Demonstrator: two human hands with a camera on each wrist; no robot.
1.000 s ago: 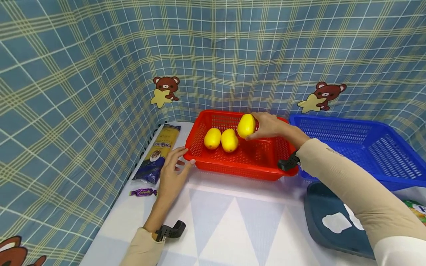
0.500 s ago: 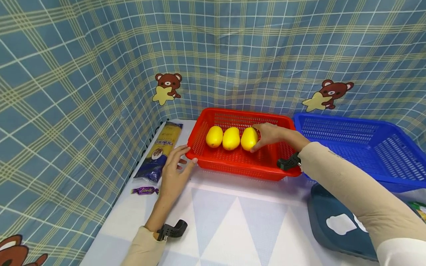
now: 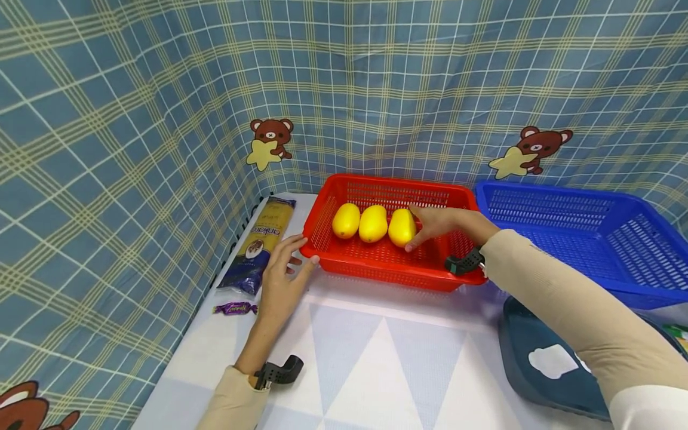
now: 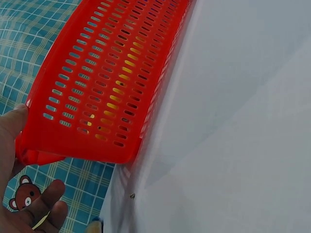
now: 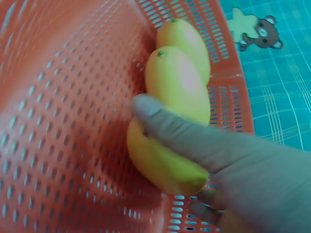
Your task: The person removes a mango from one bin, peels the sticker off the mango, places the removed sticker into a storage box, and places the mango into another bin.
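Three yellow mangoes stand side by side in a red plastic basket [image 3: 387,266]: the left mango [image 3: 346,221], the middle mango [image 3: 373,224] and the right mango [image 3: 401,228]. My right hand [image 3: 436,222] holds the right mango, thumb at its near side and index finger at its far side. In the right wrist view the thumb lies across this mango [image 5: 165,167], partly covering it; the other fingers are mostly hidden. At the basket's near left corner, my left hand [image 3: 282,280] grips the rim between thumb and index finger, its other fingers loose below.
A blue basket [image 3: 570,239] stands close to the red one's right side, with a dark teal bin [image 3: 532,370] in front of it. On the left lie an Ankara pasta packet [image 3: 258,245] and a purple wrapped candy [image 3: 235,308]. Plaid cloth [image 3: 376,89] hangs behind.
My right hand has lowered the third mango into the red basket, to the right of the other two. Last, that mango tilts slightly. The left hand stays at the corner.
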